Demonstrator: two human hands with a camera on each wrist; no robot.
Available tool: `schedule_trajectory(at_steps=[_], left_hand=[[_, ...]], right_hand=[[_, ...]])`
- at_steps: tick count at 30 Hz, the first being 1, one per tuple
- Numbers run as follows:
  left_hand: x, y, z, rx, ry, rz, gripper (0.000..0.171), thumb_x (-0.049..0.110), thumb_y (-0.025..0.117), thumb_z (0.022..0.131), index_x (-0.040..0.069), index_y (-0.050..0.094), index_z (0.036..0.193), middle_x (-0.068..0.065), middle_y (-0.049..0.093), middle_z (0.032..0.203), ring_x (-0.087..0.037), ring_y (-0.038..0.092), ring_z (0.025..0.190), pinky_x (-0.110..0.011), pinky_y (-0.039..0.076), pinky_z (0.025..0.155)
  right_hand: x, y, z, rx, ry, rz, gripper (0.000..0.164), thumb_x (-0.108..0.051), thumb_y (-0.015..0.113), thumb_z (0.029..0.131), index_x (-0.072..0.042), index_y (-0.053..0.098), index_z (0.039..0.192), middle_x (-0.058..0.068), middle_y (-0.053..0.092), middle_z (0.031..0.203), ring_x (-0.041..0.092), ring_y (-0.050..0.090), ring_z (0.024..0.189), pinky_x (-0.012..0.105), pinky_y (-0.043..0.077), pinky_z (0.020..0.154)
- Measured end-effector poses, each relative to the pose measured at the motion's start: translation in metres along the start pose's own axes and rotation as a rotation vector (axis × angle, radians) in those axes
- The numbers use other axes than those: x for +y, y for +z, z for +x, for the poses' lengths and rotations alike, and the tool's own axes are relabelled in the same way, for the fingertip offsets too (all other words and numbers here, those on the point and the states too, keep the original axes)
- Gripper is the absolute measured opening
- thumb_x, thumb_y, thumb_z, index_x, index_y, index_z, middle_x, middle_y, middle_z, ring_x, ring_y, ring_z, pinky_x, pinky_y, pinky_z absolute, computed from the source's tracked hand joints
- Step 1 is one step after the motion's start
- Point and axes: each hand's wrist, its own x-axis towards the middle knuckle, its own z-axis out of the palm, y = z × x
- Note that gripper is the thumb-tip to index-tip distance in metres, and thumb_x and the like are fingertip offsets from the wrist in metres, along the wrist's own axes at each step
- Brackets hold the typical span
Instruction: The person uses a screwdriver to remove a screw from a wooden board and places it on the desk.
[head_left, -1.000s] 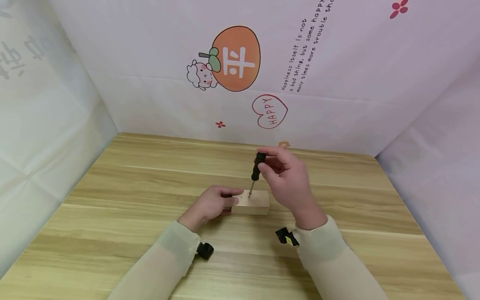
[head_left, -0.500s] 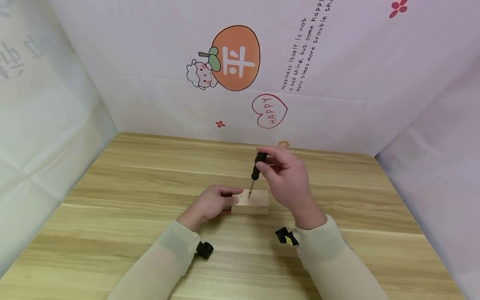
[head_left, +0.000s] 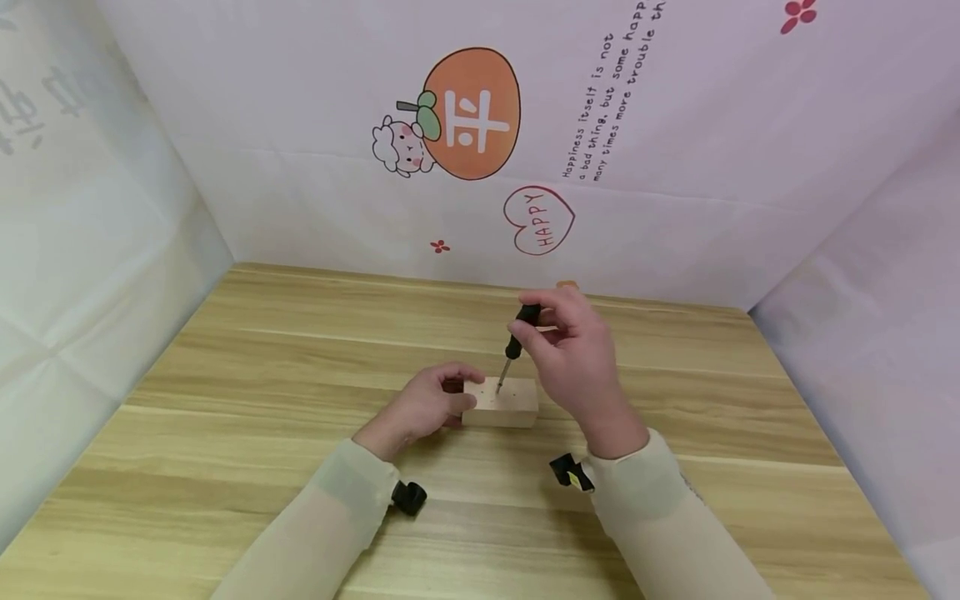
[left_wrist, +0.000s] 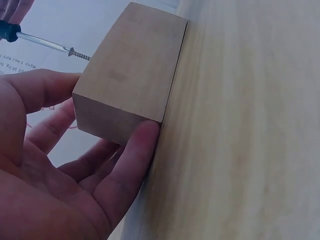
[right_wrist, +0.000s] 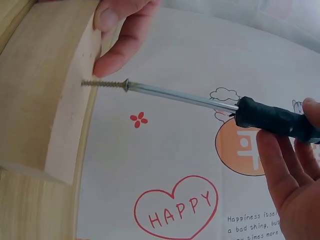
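Note:
A pale wooden block (head_left: 516, 417) with small holes in its top lies on the table. My left hand (head_left: 426, 403) holds its left end; in the left wrist view the thumb and a lower finger touch the block (left_wrist: 135, 60). Between thumb and fingers of my right hand (head_left: 581, 360) is the black handle of a screwdriver (head_left: 514, 342), leaning to the right. Its shaft meets the head of a screw (right_wrist: 106, 84) that stands in the block, with much of the thread showing. The screw's tip is hidden in the wood.
Wood-grain tabletop (head_left: 225, 467) surrounds the block. Behind it rises a white printed cloth (head_left: 315, 208), with further cloth at both sides. A small black device (head_left: 409, 498) sits at the left cuff, another (head_left: 572, 472) at the right.
The screwdriver's handle has tipped slightly to the right with my right hand. My left index finger has lifted a little at the block's far edge. The block stays about where it was.

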Motion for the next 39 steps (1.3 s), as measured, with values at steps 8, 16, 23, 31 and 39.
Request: schedule_trajectory(at_steps=[8, 16, 23, 31, 39], left_hand=[[0.0010, -0.0015, -0.0002, -0.011, -0.020, -0.051, 0.028, 0.005, 0.068, 0.094, 0.013, 0.068, 0.121, -0.011, 0.057, 0.110, -0.025, 0.056, 0.091, -0.038, 0.057, 0.072], [0.0013, -0.0021, 0.0000, -0.014, -0.030, -0.058, 0.029, 0.006, 0.069, 0.094, 0.014, 0.069, 0.121, -0.011, 0.057, 0.111, -0.025, 0.056, 0.093, -0.038, 0.057, 0.074], [0.0012, -0.0018, 0.0000, -0.009, -0.037, -0.057, 0.028, 0.006, 0.069, 0.094, 0.015, 0.069, 0.121, -0.010, 0.057, 0.111, -0.025, 0.056, 0.093, -0.038, 0.057, 0.074], [0.0019, -0.0014, -0.0010, -0.008, -0.037, -0.045, 0.028, 0.006, 0.069, 0.094, 0.015, 0.069, 0.121, -0.010, 0.058, 0.113, -0.025, 0.057, 0.094, -0.038, 0.057, 0.074], [0.0011, -0.0015, -0.0009, -0.005, -0.033, -0.052, 0.028, 0.005, 0.069, 0.093, 0.013, 0.069, 0.121, -0.010, 0.058, 0.113, -0.025, 0.057, 0.095, -0.038, 0.057, 0.074]], right_hand=[[0.0001, -0.0014, 0.0004, -0.050, 0.016, 0.097, 0.028, 0.005, 0.070, 0.091, -0.008, 0.070, 0.117, 0.006, 0.067, 0.106, 0.018, 0.070, 0.093, 0.032, 0.058, 0.074], [0.0002, -0.0009, 0.0015, 0.018, 0.017, 0.041, 0.024, 0.000, 0.075, 0.088, -0.008, 0.075, 0.111, 0.003, 0.057, 0.099, 0.018, 0.065, 0.094, 0.028, 0.056, 0.075], [-0.0030, -0.0012, -0.0008, -0.019, 0.045, 0.094, 0.030, 0.004, 0.069, 0.092, -0.005, 0.067, 0.120, 0.011, 0.069, 0.109, 0.019, 0.069, 0.094, 0.029, 0.057, 0.077], [-0.0025, 0.0012, 0.0004, 0.006, 0.006, -0.002, 0.025, -0.001, 0.076, 0.088, -0.003, 0.068, 0.111, 0.005, 0.063, 0.103, 0.018, 0.066, 0.092, 0.031, 0.057, 0.078], [-0.0011, -0.0012, 0.0014, 0.006, 0.049, 0.036, 0.026, 0.005, 0.069, 0.092, -0.004, 0.069, 0.116, 0.005, 0.067, 0.103, 0.019, 0.069, 0.091, 0.027, 0.056, 0.076]])
